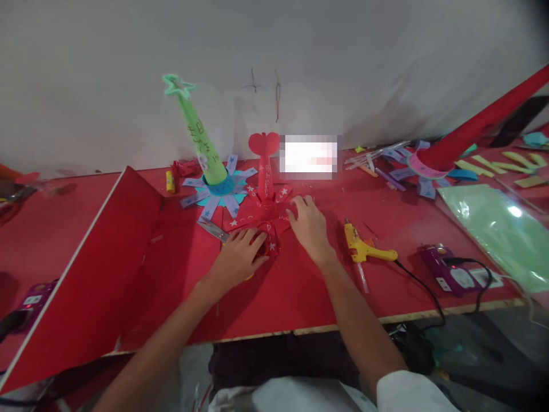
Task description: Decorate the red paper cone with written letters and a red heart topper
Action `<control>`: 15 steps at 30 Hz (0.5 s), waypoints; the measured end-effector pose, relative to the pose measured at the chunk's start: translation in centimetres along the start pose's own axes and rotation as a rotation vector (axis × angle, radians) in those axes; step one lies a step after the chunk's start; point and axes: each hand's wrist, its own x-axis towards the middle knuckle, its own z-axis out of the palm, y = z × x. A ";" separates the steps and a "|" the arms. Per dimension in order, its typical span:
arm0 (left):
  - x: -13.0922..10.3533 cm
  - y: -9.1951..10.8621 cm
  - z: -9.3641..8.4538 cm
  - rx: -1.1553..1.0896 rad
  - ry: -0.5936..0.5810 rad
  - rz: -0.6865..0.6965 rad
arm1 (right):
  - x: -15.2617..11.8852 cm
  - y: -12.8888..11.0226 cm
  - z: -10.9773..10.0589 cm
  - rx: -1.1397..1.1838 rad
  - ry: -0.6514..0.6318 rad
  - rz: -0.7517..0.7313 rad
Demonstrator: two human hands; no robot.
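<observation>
A red paper party hat with a heart top [264, 166] stands upright on a flat, petal-like base with white stars and lettering. My left hand [240, 256] lies palm down in front of it, fingers spread over the near petal. Scissors [213, 230] poke out from beneath this hand; their handle is mostly hidden. At the right side of the red hat, my right hand [309, 226] is open with curved fingers, its fingertips at the edge of the base. Whether they touch it I cannot tell. Left of the red one stands a green paper cone [198, 137] topped by a star.
To the right lie a yellow glue gun [360, 246] with its cord and a purple power strip [454, 273]. A red divider board [98, 269] rises on the left. Behind it is a glue stick [170, 182]. Another red cone [480, 123] and green sheets [497, 229] are farther right.
</observation>
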 end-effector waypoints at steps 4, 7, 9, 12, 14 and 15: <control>0.2 -1.6 0.4 -0.027 -0.006 0.067 | -0.6 -1.9 1.3 0.107 -0.033 -0.146; -0.1 -2.5 0.0 -0.093 -0.007 0.170 | -1.0 -2.7 2.0 0.152 -0.030 -0.179; -0.4 -2.9 -0.5 -0.132 -0.024 0.231 | -1.0 -2.7 2.2 0.219 0.040 -0.154; -1.3 -3.1 -1.5 -0.126 -0.087 0.262 | -0.7 -2.0 2.5 0.353 0.162 -0.107; -1.8 -3.0 -2.1 -0.110 -0.145 0.263 | -0.3 -1.2 2.9 0.430 0.189 -0.087; -1.9 -2.9 -2.4 -0.109 -0.169 0.262 | -0.1 -0.9 3.2 0.459 0.184 -0.078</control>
